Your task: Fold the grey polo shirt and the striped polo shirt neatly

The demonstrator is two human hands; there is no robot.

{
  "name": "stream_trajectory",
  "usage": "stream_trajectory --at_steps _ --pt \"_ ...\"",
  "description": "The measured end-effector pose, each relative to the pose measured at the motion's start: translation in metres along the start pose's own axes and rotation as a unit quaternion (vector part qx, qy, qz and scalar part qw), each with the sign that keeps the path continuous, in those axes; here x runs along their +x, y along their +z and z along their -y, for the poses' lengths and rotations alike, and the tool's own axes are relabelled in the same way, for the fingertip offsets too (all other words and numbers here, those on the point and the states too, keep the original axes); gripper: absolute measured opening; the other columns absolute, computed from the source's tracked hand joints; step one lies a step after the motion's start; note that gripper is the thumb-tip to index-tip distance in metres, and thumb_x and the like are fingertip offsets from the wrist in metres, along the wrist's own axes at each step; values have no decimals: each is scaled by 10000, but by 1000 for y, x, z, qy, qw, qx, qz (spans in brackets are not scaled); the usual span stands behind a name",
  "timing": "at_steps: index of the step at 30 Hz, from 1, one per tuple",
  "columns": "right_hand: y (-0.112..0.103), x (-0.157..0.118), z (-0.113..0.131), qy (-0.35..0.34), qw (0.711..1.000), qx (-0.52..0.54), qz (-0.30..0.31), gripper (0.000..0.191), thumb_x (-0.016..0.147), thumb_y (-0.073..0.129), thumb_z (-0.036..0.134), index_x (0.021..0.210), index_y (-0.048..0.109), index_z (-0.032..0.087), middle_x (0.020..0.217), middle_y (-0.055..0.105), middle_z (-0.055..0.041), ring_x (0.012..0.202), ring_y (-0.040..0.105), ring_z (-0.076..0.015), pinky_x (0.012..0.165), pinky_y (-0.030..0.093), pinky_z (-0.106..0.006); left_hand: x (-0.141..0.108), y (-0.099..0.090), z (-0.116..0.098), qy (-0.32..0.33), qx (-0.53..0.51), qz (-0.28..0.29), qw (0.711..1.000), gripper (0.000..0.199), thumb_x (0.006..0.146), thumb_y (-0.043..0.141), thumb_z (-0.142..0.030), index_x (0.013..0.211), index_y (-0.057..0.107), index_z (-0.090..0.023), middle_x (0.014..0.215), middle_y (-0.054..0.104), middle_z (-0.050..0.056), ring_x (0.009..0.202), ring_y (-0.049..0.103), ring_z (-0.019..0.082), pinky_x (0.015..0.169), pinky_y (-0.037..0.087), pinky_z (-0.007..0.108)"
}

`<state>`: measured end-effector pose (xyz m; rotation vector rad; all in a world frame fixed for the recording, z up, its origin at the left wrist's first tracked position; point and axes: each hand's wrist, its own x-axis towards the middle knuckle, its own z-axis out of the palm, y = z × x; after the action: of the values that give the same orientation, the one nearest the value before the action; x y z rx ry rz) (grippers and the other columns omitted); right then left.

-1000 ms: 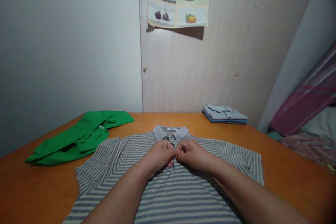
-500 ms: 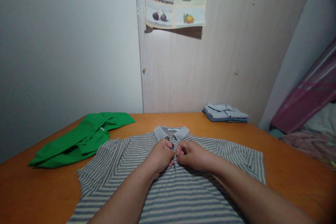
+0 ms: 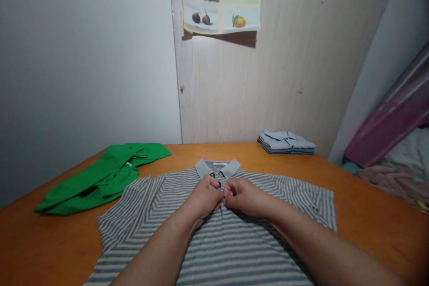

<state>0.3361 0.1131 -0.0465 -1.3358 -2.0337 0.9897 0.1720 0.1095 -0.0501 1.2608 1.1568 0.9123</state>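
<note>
A grey-striped polo shirt (image 3: 208, 246) with a plain light grey collar lies spread face up, its collar pointing away from me. Just below the collar, my left hand (image 3: 208, 196) is closed in a pinch on the shirt's front placket. My right hand (image 3: 239, 194) pinches the placket from the other side, its fingertips almost touching the left ones. A small dark spot shows beside the left fingers, perhaps a button. What exactly lies between the fingertips is hidden. Both forearms cross over the shirt's body.
On the left of the orange-brown table (image 3: 362, 219) lies a loosely folded green garment (image 3: 97, 178). A stack of folded shirts (image 3: 286, 142) sits at the back right. Fruit pictures (image 3: 221, 0) hang on the wall behind. Beyond the right edge are a pink bundle (image 3: 382, 125) and crumpled cloth.
My fingertips have drawn slightly closer together at the placket. The whole view has shifted a little; the shirt, green garment and stack otherwise lie as before.
</note>
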Motion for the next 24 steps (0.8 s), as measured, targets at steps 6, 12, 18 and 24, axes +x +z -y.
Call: stream_trajectory --at_steps 6,12,18,24 --pt "-1 -1 -1 2 999 37 18 101 721 652 170 787 576 185 605 558 59 531 477 -83 487 319 -183 0 0 -2 -21 11 -42 999 347 679 708 -133 871 433 -223 460 422 -132 392 420 77 436 225 193" --pt "-2 -3 1 5 996 78 45 99 739 633 172 803 561 196 568 567 66 487 489 -89 460 338 -184 0 -2 -2 -10 7 -39 999 340 681 746 -207 840 446 -212 494 447 -120 400 425 66 445 240 184" --pt "-3 -3 3 -5 997 73 38 96 731 638 166 784 561 189 584 551 67 500 469 -77 457 322 -177 0 -3 -3 -20 15 -34 999 329 676 744 -210 831 454 -210 489 449 -112 403 425 71 441 240 186" --pt "-3 -1 -1 -18 988 142 65 128 732 651 190 795 539 194 565 542 76 491 478 -85 463 342 -184 0 -4 -3 -19 20 -49 998 320 665 721 -182 832 450 -213 497 440 -113 415 408 70 447 245 191"
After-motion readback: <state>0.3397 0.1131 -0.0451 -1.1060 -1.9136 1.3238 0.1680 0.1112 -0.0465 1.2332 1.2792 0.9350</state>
